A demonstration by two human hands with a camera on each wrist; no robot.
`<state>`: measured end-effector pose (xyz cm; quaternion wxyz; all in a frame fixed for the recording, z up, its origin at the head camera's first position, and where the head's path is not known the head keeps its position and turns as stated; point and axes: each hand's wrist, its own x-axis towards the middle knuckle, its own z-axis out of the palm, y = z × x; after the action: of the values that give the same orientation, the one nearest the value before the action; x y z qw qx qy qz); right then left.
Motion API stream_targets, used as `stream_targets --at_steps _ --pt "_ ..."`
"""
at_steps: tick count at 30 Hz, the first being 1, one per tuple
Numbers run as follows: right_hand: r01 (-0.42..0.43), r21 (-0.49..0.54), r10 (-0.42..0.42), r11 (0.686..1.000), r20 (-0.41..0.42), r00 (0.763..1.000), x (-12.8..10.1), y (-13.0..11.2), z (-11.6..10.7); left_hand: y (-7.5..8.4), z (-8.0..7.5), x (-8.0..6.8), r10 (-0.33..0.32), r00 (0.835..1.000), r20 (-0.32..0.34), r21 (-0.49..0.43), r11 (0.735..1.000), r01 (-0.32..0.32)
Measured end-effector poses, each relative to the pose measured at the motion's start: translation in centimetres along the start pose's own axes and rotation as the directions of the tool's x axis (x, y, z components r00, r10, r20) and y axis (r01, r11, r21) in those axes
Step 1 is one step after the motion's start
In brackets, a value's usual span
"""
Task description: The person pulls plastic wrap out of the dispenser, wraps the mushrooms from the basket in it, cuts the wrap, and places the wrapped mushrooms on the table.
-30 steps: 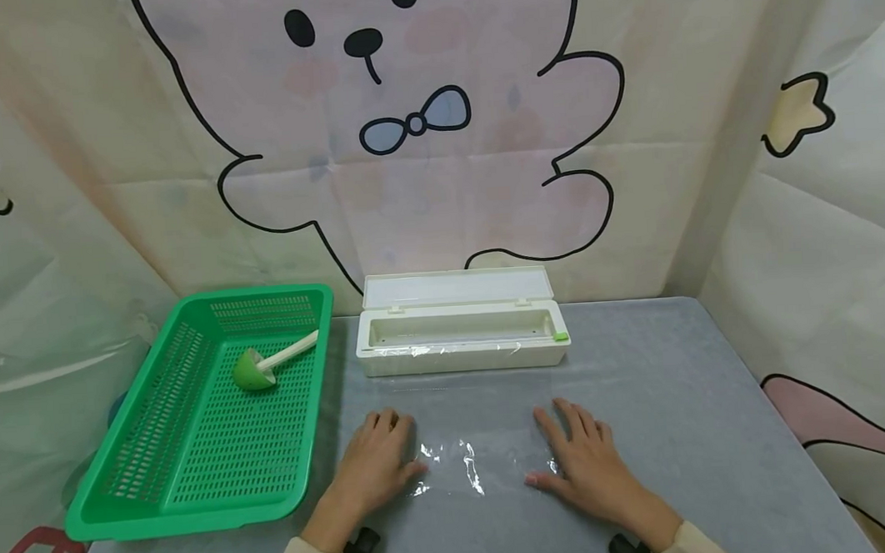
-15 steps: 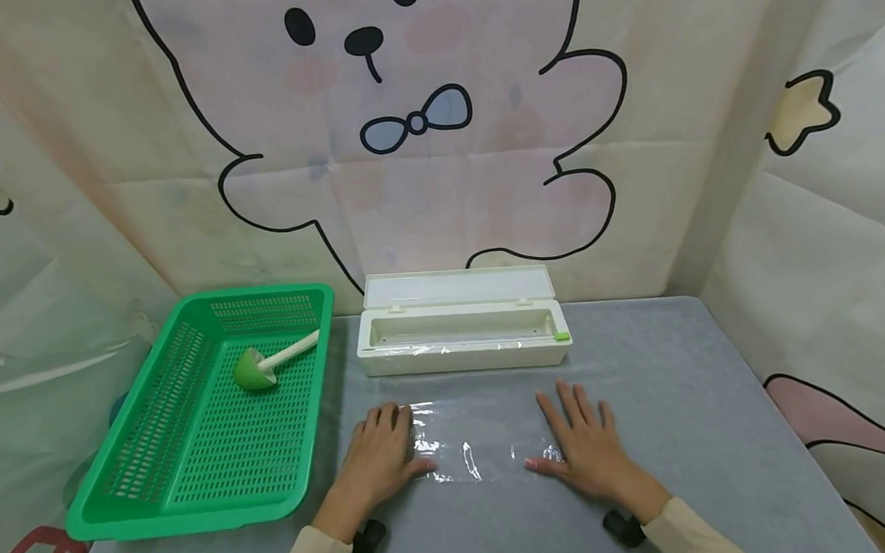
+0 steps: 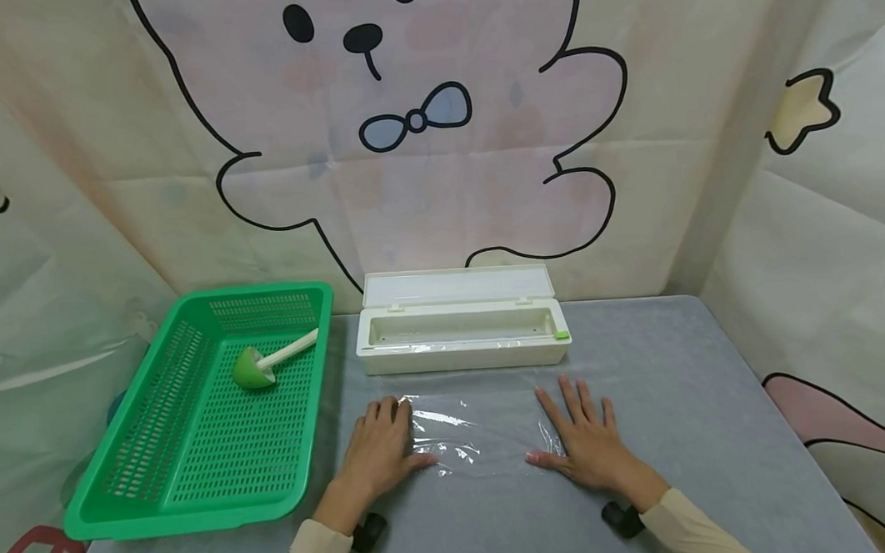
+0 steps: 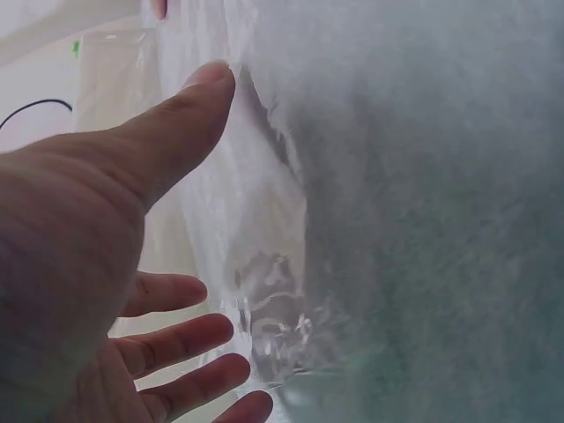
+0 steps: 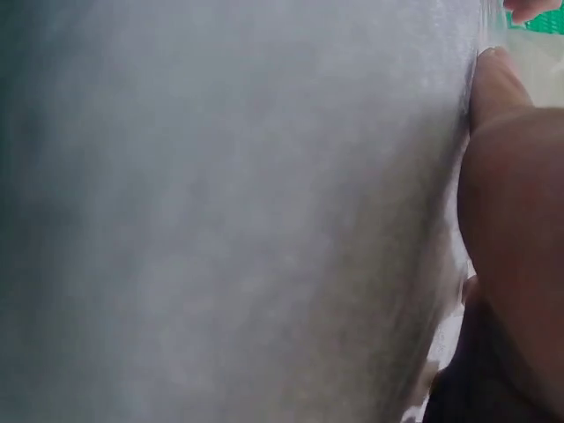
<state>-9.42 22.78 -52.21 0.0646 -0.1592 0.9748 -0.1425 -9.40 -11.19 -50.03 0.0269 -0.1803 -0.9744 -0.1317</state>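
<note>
Two hands flat on grey surface (image 3: 689,397), nearest me. I see left hand (image 3: 380,451) pressing left edge of cling film sheet (image 3: 473,429), fingers straight, nothing gripped; right hand (image 3: 582,444) same on right edge, fingers spread. Film lies between hands, mostly smooth, few wrinkles near left thumb. Beyond it: white film dispenser box (image 3: 461,342), lid up. I judge sheet already pulled out and laid down; smoothing nearly done. Far left: green basket (image 3: 130,485) with green-headed scoop (image 3: 255,368) inside, untouched.

right hand (image 5: 511,220) blurred, cut off – wrap (image 3: 473,429) edges faint
</note>
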Motion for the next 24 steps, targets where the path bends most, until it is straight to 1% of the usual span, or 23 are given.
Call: stream_targets --at_steps 7,11,13,15,18,21,24 --pt "-0.003 0.031 0.002 1.0 0.036 0.999 0.0 0.0 -0.2 0.1 -1.0 0.2 -0.027 1.0 0.005 -0.084 0.996 0.028" --pt "-0.006 0.043 0.004 0.999 0.052 0.999 0.1 0.1 0.0 0.3 -2.2 0.4 -0.039 0.999 -0.016 -0.181 0.983 0.036" --pt "-0.005 0.046 0.003 0.999 0.051 0.999 0.2 0.2 0.1 0.4 -3.2 0.5 -0.035 0.999 -0.034 -0.251 0.968 0.025" --pt "-0.01 0.041 0.007 0.999 0.055 0.998 0.2 0.2 0.2 0.5 -4.2 0.5 -0.031 0.998 -0.051 -0.325 0.946 0.012" --pt "-0.016 0.043 0.013 0.999 0.057 0.998 0.3 0.2 0.3 0.3 -6.0 0.5 -0.027 0.996 -0.082 -0.402 0.916 -0.008" --pt "-0.025 0.044 0.022 0.999 0.067 0.997 0.3 0.2 0.2 -0.3 -7.7 0.5 -0.03 0.989 -0.147 -0.451 0.892 -0.04" --pt "-0.03 0.046 0.027 0.998 0.073 0.997 0.2 0.1 0.1 -1.4 -9.3 0.6 -0.048 0.973 -0.227 -0.5 0.863 -0.074"
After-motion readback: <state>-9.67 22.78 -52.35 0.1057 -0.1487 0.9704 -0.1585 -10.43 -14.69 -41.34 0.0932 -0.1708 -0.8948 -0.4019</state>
